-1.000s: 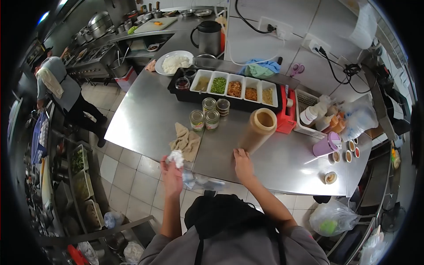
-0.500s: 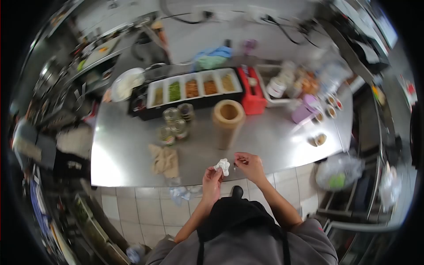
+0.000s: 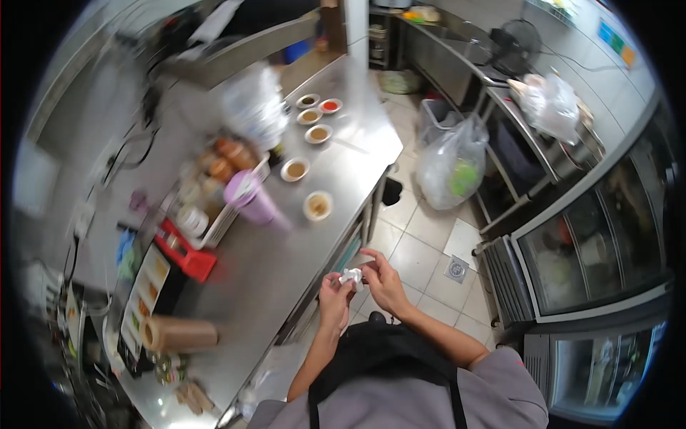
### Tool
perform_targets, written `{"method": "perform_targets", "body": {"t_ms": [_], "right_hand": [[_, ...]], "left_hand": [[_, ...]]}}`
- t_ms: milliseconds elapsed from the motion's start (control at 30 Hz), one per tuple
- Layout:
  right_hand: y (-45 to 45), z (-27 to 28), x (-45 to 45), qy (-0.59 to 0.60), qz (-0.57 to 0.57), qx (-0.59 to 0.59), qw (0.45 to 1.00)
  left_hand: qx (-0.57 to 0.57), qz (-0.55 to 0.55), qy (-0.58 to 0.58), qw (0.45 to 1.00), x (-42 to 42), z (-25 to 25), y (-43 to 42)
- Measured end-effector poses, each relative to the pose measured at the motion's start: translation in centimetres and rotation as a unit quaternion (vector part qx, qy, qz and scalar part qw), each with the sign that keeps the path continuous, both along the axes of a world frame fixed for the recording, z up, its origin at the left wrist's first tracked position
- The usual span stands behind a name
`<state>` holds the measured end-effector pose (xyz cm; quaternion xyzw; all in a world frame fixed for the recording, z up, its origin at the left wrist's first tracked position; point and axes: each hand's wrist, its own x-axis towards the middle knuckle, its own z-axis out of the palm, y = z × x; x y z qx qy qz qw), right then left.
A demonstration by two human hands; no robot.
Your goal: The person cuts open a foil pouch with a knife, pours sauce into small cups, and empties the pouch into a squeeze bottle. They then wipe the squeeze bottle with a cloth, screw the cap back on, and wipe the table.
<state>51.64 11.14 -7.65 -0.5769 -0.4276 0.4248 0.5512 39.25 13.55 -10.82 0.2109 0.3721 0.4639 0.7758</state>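
Observation:
A crumpled white tissue (image 3: 350, 278) is between my two hands, in front of my black apron and just off the table's edge. My left hand (image 3: 334, 304) pinches it from the left with thumb and fingers. From the right, my right hand (image 3: 386, 286) has its thumb and fingertips closed at the tissue, with the index finger sticking out above. Part of the tissue is hidden by the fingers.
The steel table (image 3: 250, 286) runs along my left, bearing a purple cup (image 3: 251, 198), several small sauce bowls (image 3: 318, 206), a red holder (image 3: 187, 254) and a wooden cylinder (image 3: 182, 334). A plastic bag (image 3: 451, 164) lies ahead; a glass-door fridge (image 3: 593, 250) stands right.
My view has swung to the right, away from the table's front. My right hand, earlier apart from the tissue, has come in against it; my left hand keeps holding it.

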Motion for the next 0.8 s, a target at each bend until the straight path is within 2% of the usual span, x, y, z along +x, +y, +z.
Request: {"method": "perform_targets", "body": {"t_ms": [33,133,167,267,300,400,433,533,567,600,667,700,733,800], "right_hand": [[0.0,1.0,1.8,0.01,-0.017,0.0,1.0],[0.6,1.6,7.2,-0.201,-0.095,0.11,0.969],[1.0,2.2,9.1,-0.23,-0.138,0.101,0.958],[2.3,-0.7,16.2,-0.032,-0.05,-0.029,0.998],[3.3,-1.6,18.0,0.041,-0.054,-0.038,0.997],[5.5,-3.0,23.9,0.148,-0.098,-0.08,0.981],[6.3,-4.1,26.1,0.132,-0.105,-0.099,0.981],[8.9,-5.8,32.5,0.189,-0.141,-0.104,0.966],[9.8,-6.8,34.3,0.254,-0.183,-0.091,0.945],[10.6,-7.3,36.0,0.262,-0.224,-0.082,0.935],[13.1,-8.3,40.5,0.271,-0.295,-0.058,0.915],[14.5,-8.1,42.7,0.254,-0.322,-0.008,0.912],[15.3,-7.8,45.0,0.216,-0.365,-0.019,0.905],[17.4,-7.1,48.4,0.223,-0.372,0.041,0.9]], "left_hand": [[0.007,-0.02,0.006,1.0,2.2,-0.2,0.9],[0.067,-0.038,0.005,0.997,8.8,-0.2,3.3],[0.08,-0.065,0.02,0.994,10.7,-0.3,4.5],[0.126,-0.131,0.067,0.981,16.5,0.2,7.5],[0.123,-0.145,0.069,0.979,18.5,0.3,8.6],[0.17,-0.202,0.06,0.963,25.0,-0.9,11.9],[0.213,-0.22,0.062,0.95,27.4,-1.6,13.1],[0.248,-0.302,0.06,0.919,34.8,-3.0,17.1],[0.258,-0.344,0.097,0.898,37.0,-3.0,18.5],[0.266,-0.382,0.131,0.875,39.4,-3.2,19.7],[0.302,-0.395,0.082,0.864,44.0,-4.5,21.2],[0.261,-0.36,0.049,0.894,46.2,-4.7,21.5],[0.234,-0.356,0.057,0.903,47.9,-4.9,21.9],[0.189,-0.351,0.078,0.914,51.7,-4.7,24.1]]}}
